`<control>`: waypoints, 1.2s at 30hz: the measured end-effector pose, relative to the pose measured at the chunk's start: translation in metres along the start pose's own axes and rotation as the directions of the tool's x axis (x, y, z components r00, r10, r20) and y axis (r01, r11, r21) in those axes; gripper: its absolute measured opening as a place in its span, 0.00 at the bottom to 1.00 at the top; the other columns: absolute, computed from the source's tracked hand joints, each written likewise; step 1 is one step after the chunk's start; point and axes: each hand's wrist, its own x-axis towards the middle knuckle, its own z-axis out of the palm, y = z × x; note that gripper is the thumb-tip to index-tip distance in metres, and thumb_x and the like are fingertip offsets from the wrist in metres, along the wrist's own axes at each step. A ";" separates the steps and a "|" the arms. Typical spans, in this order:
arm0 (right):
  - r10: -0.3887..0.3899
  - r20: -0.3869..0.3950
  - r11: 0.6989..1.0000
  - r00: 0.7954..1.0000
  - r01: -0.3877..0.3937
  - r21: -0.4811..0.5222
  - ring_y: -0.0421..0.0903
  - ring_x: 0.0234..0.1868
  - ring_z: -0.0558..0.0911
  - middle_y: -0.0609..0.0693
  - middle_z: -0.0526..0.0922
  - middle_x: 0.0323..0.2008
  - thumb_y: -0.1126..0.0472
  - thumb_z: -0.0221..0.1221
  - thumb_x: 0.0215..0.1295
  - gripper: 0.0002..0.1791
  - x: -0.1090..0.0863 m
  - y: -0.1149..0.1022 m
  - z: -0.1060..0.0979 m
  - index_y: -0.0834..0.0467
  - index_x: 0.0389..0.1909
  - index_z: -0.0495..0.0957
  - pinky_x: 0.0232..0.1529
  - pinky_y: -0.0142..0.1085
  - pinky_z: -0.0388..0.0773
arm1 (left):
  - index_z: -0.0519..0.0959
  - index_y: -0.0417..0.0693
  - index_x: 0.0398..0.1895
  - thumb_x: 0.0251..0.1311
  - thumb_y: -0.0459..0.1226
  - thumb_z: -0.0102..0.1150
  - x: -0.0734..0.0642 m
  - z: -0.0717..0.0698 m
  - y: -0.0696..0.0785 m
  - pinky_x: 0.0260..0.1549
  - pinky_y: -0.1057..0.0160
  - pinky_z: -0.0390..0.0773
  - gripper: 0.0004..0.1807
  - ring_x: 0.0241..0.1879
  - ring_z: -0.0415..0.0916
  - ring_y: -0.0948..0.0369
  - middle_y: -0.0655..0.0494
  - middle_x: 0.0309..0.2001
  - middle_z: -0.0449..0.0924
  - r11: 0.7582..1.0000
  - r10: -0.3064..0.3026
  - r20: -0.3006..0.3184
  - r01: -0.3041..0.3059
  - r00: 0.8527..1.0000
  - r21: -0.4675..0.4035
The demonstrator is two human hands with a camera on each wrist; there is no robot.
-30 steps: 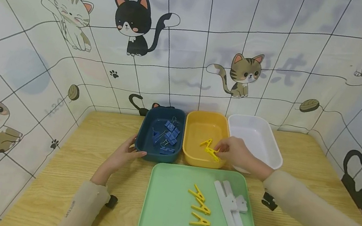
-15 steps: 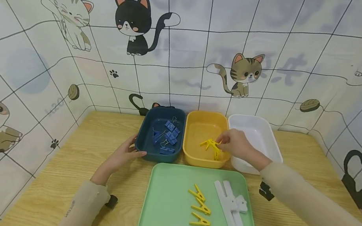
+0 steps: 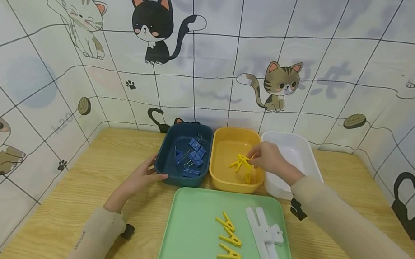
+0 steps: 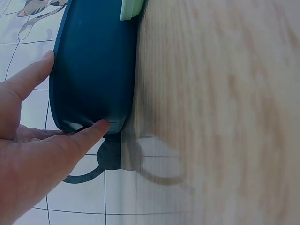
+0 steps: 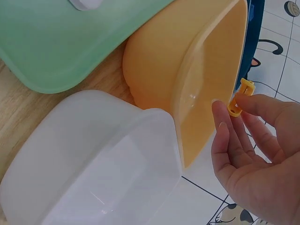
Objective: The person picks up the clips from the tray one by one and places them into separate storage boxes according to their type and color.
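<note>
In the head view my right hand (image 3: 267,157) pinches a yellow clothespin (image 3: 244,160) between thumb and fingertips, over the yellow bin (image 3: 219,182). A couple more yellow clothespins (image 3: 247,178) lie in that bin, below the held one. The right wrist view shows the pinched clothespin (image 5: 240,97) end-on. My left hand (image 3: 137,179) rests at the near left corner of the dark blue bin (image 3: 166,141), fingers fairly straight, thumb (image 4: 96,131) against its wall. Several blue binder clips (image 3: 195,157) lie in the blue bin.
A white bin (image 3: 294,151) stands right of the yellow one, all three bins side by side against the cat-printed backdrop (image 3: 211,57). In front, a green tray (image 3: 186,254) bears three yellow clothespins (image 3: 229,253) and white long-armed clips (image 3: 261,237) on a wooden table (image 3: 118,146).
My right hand has moved slightly up and away from the near end of the yellow bin, lifting a clothespin off the others there. My left hand has stayed at the blue bin.
</note>
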 end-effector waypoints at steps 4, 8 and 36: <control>0.022 0.009 1.000 1.000 -0.022 0.001 0.51 0.32 0.88 0.60 0.87 0.34 0.70 0.65 0.69 0.07 0.004 0.000 -0.001 0.71 0.43 0.86 0.35 0.35 0.86 | 0.43 0.50 0.87 0.75 0.42 0.64 0.000 0.000 -0.001 0.75 0.33 0.60 0.49 0.81 0.49 0.33 0.37 0.85 0.44 1.000 0.006 0.002 -0.006 1.000 0.001; 0.030 0.009 1.000 1.000 -0.030 -0.006 0.54 0.34 0.89 0.62 0.87 0.36 0.70 0.65 0.69 0.07 0.008 0.001 -0.001 0.71 0.43 0.86 0.35 0.35 0.86 | 0.43 0.49 0.87 0.75 0.41 0.63 0.001 0.000 -0.002 0.74 0.32 0.60 0.49 0.81 0.49 0.32 0.36 0.85 0.44 1.000 0.019 0.008 -0.019 1.000 -0.003; 0.051 -0.031 0.999 0.998 -0.050 0.007 0.59 0.42 0.88 0.67 0.88 0.46 0.67 0.66 0.71 0.14 0.026 -0.002 0.002 0.73 0.51 0.83 0.42 0.41 0.87 | 0.43 0.50 0.87 0.73 0.44 0.65 0.002 -0.001 -0.004 0.75 0.32 0.59 0.50 0.81 0.47 0.32 0.37 0.85 0.44 1.000 0.021 0.008 -0.021 1.000 -0.022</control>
